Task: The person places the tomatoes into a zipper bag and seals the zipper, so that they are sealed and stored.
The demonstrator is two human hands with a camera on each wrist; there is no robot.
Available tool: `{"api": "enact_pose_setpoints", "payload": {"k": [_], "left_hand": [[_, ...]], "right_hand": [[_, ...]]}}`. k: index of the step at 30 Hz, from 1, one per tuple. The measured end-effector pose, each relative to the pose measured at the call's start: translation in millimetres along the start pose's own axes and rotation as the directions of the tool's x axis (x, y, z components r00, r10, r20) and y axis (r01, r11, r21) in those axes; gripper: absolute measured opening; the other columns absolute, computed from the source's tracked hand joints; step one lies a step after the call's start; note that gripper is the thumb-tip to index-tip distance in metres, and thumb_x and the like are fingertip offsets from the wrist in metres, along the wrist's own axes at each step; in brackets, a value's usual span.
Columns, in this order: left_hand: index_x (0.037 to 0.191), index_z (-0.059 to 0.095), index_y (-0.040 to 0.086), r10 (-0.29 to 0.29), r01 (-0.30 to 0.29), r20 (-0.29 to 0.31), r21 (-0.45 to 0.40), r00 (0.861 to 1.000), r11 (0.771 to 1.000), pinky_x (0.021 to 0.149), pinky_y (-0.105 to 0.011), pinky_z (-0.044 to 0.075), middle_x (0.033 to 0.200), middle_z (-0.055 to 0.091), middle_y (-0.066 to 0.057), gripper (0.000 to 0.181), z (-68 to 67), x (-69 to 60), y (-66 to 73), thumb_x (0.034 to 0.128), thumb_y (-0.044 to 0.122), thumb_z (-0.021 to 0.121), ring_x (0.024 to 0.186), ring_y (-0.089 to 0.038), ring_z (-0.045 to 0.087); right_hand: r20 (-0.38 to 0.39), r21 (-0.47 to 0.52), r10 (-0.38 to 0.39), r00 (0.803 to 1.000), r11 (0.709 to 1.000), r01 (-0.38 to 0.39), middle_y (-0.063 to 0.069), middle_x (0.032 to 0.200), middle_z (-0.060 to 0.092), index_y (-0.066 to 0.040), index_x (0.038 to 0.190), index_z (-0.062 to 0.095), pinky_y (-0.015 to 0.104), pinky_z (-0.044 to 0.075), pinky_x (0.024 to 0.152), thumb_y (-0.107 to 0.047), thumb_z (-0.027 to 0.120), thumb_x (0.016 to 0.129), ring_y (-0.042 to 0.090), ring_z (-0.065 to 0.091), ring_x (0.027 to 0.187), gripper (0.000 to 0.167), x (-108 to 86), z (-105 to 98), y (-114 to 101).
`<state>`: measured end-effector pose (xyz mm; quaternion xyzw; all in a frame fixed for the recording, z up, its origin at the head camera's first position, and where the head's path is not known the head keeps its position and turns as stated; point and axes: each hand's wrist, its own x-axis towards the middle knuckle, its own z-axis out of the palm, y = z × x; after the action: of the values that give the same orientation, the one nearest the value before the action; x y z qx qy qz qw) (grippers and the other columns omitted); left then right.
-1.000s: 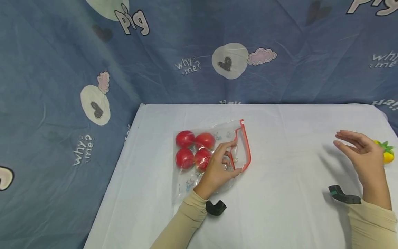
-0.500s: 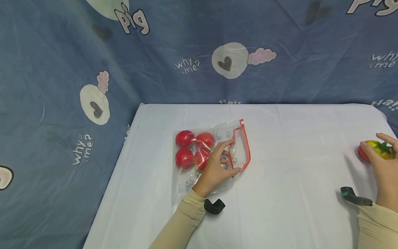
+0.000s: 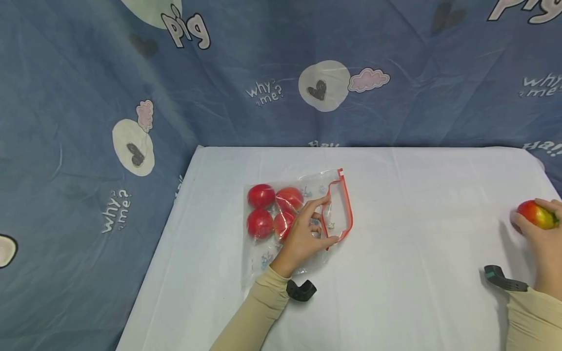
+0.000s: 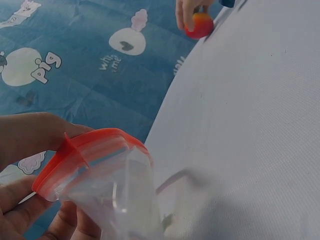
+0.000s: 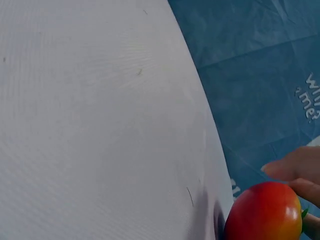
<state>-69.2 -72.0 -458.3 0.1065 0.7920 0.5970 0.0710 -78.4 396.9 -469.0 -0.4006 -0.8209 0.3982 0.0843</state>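
A clear zip bag with a red zip edge lies on the white table. Several round red fruits show through its plastic. My left hand holds the bag's mouth apart, thumb and forefinger spread along its red edge. At the far right, my right hand grips a red-and-yellow tomato between thumb and fingers. Up close in the right wrist view, the tomato has a bit of green at its stem end. Part of the right hand lies outside the head view.
White cloth covers the table, whose far edge meets a blue printed curtain. A black wrist mount sits on the left wrist, and another mount on the right wrist.
My right hand has moved right to the tomato and closed its fingers round it. The tomato has turned, showing more red. The left hand and bag have barely moved.
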Motion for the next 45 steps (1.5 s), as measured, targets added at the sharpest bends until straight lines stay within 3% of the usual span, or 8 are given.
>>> {"api": "enact_pose_setpoints", "payload": {"k": [4,8,16,26,34,37,40,45], "left_hand": [[0.151,0.048,0.023,-0.016,0.016,-0.001,0.015,1.000,1.000,0.070,-0.023,0.061,0.141,0.053,-0.013,0.085,-0.4,-0.7,0.9,0.0785,0.006,0.088,0.102,-0.021,0.059],[0.152,0.047,0.021,-0.018,0.018,0.004,0.013,1.000,1.000,0.069,-0.021,0.061,0.142,0.052,-0.013,0.085,-0.3,-0.7,1.0,0.0790,0.006,0.087,0.103,-0.023,0.060],[0.152,0.047,0.019,-0.018,0.017,0.003,0.015,1.000,1.000,0.070,-0.024,0.061,0.138,0.054,-0.014,0.085,-0.2,-0.7,2.8,0.0785,0.005,0.087,0.102,-0.022,0.059],[0.152,0.047,0.017,-0.013,0.013,0.006,0.003,1.000,1.000,0.067,-0.022,0.060,0.132,0.054,-0.018,0.085,-0.5,-0.7,0.9,0.0782,0.004,0.087,0.093,-0.027,0.063],[0.152,0.048,0.018,0.006,-0.006,-0.001,0.014,1.000,1.000,0.068,-0.023,0.061,0.130,0.055,-0.016,0.086,-0.8,-0.9,0.5,0.0775,0.004,0.087,0.092,-0.025,0.062],[0.152,0.048,0.018,0.007,-0.007,-0.003,0.025,1.000,1.000,0.068,-0.023,0.060,0.130,0.056,-0.016,0.085,-0.7,-0.8,0.8,0.0778,0.004,0.087,0.093,-0.025,0.062],[0.152,0.048,0.019,0.004,-0.003,-0.007,0.038,1.000,0.999,0.069,-0.022,0.060,0.130,0.056,-0.017,0.085,-0.5,-0.8,0.9,0.0780,0.005,0.087,0.094,-0.026,0.062],[0.151,0.048,0.022,-0.003,0.004,-0.007,0.040,1.000,0.999,0.068,-0.021,0.060,0.131,0.056,-0.016,0.085,-0.3,-0.8,0.7,0.0781,0.005,0.087,0.093,-0.025,0.062]], "right_hand": [[0.068,-0.015,-0.037,0.997,0.999,0.038,-0.002,0.176,0.009,-0.037,0.162,0.032,0.041,0.012,0.132,-0.018,0.055,0.102,0.026,0.009,0.163,0.067,2.1,0,1],[0.058,-0.045,-0.030,0.998,0.998,0.033,-0.001,0.176,0.009,-0.036,0.163,0.028,0.044,0.015,0.131,-0.016,0.051,0.104,0.029,0.012,0.163,0.067,-1.1,0,0],[0.068,-0.027,-0.006,0.998,1.000,0.007,-0.003,0.175,0.015,-0.046,0.160,0.027,0.041,0.016,0.132,-0.021,0.052,0.105,0.026,0.017,0.162,0.065,-3.6,0,-2],[0.058,-0.051,-0.066,0.996,0.996,0.069,0.003,0.173,0.022,-0.037,0.161,0.034,0.039,0.023,0.130,-0.028,0.057,0.104,0.025,0.019,0.161,0.062,-12.6,8,-14],[0.118,0.053,-0.081,0.990,0.996,0.075,-0.012,0.170,0.030,-0.043,0.157,0.040,0.036,0.027,0.128,-0.041,0.065,0.099,0.026,0.029,0.159,0.062,-10.7,17,-15],[0.173,0.110,-0.104,0.979,0.990,0.086,-0.015,0.168,0.031,-0.042,0.156,0.040,0.036,0.025,0.128,-0.042,0.067,0.098,0.020,0.033,0.157,0.064,-11.3,22,-15],[0.226,0.170,-0.169,0.959,0.977,0.132,-0.016,0.166,0.036,-0.040,0.156,0.043,0.020,0.028,0.123,-0.039,0.071,0.096,0.003,0.045,0.145,0.066,-14.2,26,-15],[0.285,0.234,-0.351,0.892,0.928,0.290,-0.017,0.154,0.048,-0.032,0.155,0.047,-0.002,0.041,0.094,-0.030,0.074,0.095,-0.016,0.050,0.112,0.065,-20.8,31,-17]]}}
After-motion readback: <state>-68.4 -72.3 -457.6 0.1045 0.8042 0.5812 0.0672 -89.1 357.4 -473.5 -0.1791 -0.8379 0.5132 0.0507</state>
